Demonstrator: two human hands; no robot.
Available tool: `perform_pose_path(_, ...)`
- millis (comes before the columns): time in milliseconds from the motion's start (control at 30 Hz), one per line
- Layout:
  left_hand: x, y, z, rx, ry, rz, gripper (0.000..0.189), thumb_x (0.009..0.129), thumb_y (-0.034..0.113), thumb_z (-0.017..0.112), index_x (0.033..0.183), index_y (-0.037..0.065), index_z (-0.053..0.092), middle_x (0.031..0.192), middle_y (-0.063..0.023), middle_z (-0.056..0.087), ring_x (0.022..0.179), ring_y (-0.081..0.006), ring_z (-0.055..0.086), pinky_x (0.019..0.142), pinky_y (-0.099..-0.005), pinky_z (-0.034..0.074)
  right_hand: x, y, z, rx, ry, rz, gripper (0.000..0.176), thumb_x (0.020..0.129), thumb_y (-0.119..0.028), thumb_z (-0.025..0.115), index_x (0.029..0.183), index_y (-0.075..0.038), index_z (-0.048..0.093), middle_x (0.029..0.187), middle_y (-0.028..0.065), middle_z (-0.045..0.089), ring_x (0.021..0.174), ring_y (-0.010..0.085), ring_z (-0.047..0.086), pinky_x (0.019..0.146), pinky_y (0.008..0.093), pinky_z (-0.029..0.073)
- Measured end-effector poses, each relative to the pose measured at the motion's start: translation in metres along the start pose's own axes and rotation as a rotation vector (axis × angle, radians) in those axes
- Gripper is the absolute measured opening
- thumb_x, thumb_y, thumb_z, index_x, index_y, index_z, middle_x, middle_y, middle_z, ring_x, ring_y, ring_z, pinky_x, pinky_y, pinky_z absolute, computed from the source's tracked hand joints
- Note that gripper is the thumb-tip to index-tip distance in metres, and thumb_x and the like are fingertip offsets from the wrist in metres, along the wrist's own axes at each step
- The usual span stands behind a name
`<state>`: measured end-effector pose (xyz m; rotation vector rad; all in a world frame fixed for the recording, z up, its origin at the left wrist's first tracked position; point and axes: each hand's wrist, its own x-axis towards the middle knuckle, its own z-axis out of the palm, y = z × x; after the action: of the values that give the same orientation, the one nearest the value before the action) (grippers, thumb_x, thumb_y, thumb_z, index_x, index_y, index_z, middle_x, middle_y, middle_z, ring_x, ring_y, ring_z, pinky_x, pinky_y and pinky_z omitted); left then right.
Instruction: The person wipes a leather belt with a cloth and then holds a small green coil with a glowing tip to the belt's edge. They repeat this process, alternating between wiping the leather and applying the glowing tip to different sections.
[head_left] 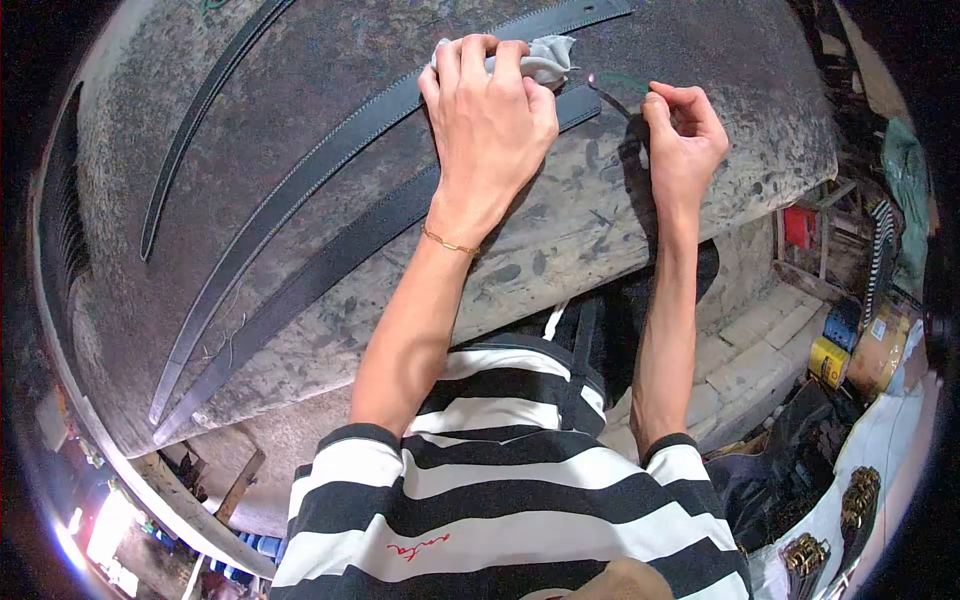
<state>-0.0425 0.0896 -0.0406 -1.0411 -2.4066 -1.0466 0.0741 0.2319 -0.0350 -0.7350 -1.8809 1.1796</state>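
On the stained grey worktop (720,190), my left hand (490,110) clamps a crumpled white cloth (550,55) onto the long black stitched leather strap (330,160), whose length runs diagonally down to my left. Just beside it, my right hand (685,135) pinches a thin dark thread (615,90) tight.

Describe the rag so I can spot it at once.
On the big stained grey worktop, three dark straps run diagonally. Follow the middle, stitched strap up to the left hand; the rag pokes out beneath its fingers. It is the only pale, crumpled thing among flat dark straps.
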Motion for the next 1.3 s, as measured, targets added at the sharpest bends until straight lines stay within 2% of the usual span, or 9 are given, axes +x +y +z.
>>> perform_pose_path(300, 0.0, 0.0, 0.0, 0.014, 0.006, 0.005, 0.025, 0.078, 0.014, 0.06, 0.101, 0.005, 0.066, 0.105, -0.012, 0.06, 0.106, -0.0307, 0.052, 0.093, -0.0456, 0.039, 0.0, -0.002, 0.0, -0.014, -0.02, 0.018, 0.005, 0.083, -0.002, 0.068, 0.088, 0.001, 0.068, 0.075, -0.0054, 0.059, 0.067, 0.0012, 0.046, 0.059, 0.019, 0.036)
perform_pose_path(600, 0.002, 0.013, -0.012, 0.102, 0.073, -0.078, 0.027, 0.074, 0.014, 0.062, 0.098, 0.0, 0.065, 0.106, -0.0181, 0.052, 0.107, -0.0344, 0.046, 0.09, -0.0476, 0.038, -0.001, -0.005, 0.001, 0.014, -0.041, 0.05, 0.005, 0.083, -0.001, 0.068, 0.087, 0.001, 0.068, 0.074, -0.0054, 0.059, 0.069, 0.0009, 0.049, 0.061, 0.0188, 0.039)
perform_pose_path(733, 0.003, 0.01, -0.011, 0.044, 0.01, -0.126, 0.023, 0.076, 0.014, 0.066, 0.096, 0.004, 0.066, 0.097, -0.0142, 0.059, 0.09, -0.0314, 0.059, 0.077, -0.0438, 0.048, 0.001, 0.003, -0.003, -0.037, 0.011, 0.021, 0.006, 0.084, -0.001, 0.067, 0.089, 0.001, 0.068, 0.074, -0.0033, 0.061, 0.069, 0.0023, 0.053, 0.061, 0.019, 0.041)
perform_pose_path(800, 0.002, 0.009, -0.01, -0.058, 0.006, -0.134, 0.022, 0.075, 0.012, 0.067, 0.096, 0.004, 0.065, 0.092, -0.013, 0.061, 0.082, -0.0299, 0.062, 0.072, -0.0425, 0.05, 0.003, 0.006, -0.004, 0.14, 0.205, 0.089, 0.008, 0.085, 0.0, 0.065, 0.093, 0.002, 0.067, 0.075, 0.0008, 0.063, 0.068, 0.006, 0.056, 0.062, 0.0208, 0.044)
perform_pose_path(867, 0.003, 0.014, -0.008, -0.162, 0.193, -0.033, 0.021, 0.075, 0.007, 0.069, 0.095, 0.004, 0.067, 0.086, -0.0114, 0.063, 0.069, -0.0285, 0.064, 0.063, -0.0398, 0.052, 0.006, 0.012, -0.004, 0.257, 0.272, 0.087, 0.008, 0.087, 0.0, 0.064, 0.094, 0.003, 0.066, 0.076, 0.0033, 0.064, 0.067, 0.0079, 0.057, 0.062, 0.0223, 0.046)
perform_pose_path(967, -0.002, 0.019, 0.0, -0.28, 0.134, 0.095, 0.02, 0.075, 0.005, 0.07, 0.095, 0.006, 0.07, 0.089, -0.0116, 0.063, 0.074, -0.0282, 0.064, 0.066, -0.0379, 0.053, 0.008, 0.013, -0.008, 0.401, 0.38, 0.127, 0.009, 0.09, 0.001, 0.061, 0.098, 0.005, 0.062, 0.08, 0.008, 0.063, 0.068, 0.0119, 0.058, 0.063, 0.0269, 0.049)
perform_pose_path(1033, -0.007, 0.026, 0.005, -0.161, -0.043, 0.142, 0.018, 0.077, 0.007, 0.07, 0.095, 0.009, 0.073, 0.095, -0.0096, 0.063, 0.089, -0.0274, 0.059, 0.076, -0.0379, 0.05, 0.01, 0.014, -0.009, 0.612, 0.429, 0.137, 0.01, 0.091, 0.002, 0.059, 0.1, 0.005, 0.06, 0.081, 0.0086, 0.061, 0.069, 0.0129, 0.057, 0.063, 0.0284, 0.049)
perform_pose_path(1100, -0.007, 0.03, 0.009, 0.007, -0.125, 0.183, 0.018, 0.079, 0.012, 0.069, 0.097, 0.01, 0.072, 0.1, -0.0082, 0.062, 0.094, -0.0279, 0.054, 0.078, -0.0393, 0.046, 0.009, 0.013, -0.01, 0.627, 0.443, 0.163, 0.01, 0.092, 0.003, 0.057, 0.101, 0.006, 0.058, 0.083, 0.0089, 0.06, 0.07, 0.0136, 0.055, 0.063, 0.0292, 0.049)
perform_pose_path(1300, -0.007, 0.033, 0.009, 0.131, -0.152, 0.214, 0.021, 0.084, 0.021, 0.066, 0.102, 0.011, 0.071, 0.104, -0.0088, 0.059, 0.096, -0.0277, 0.052, 0.075, -0.0393, 0.042, 0.009, 0.013, -0.013, 0.686, 0.462, 0.157, 0.009, 0.092, 0.003, 0.058, 0.101, 0.005, 0.058, 0.084, 0.0094, 0.06, 0.07, 0.0134, 0.055, 0.064, 0.0294, 0.05)
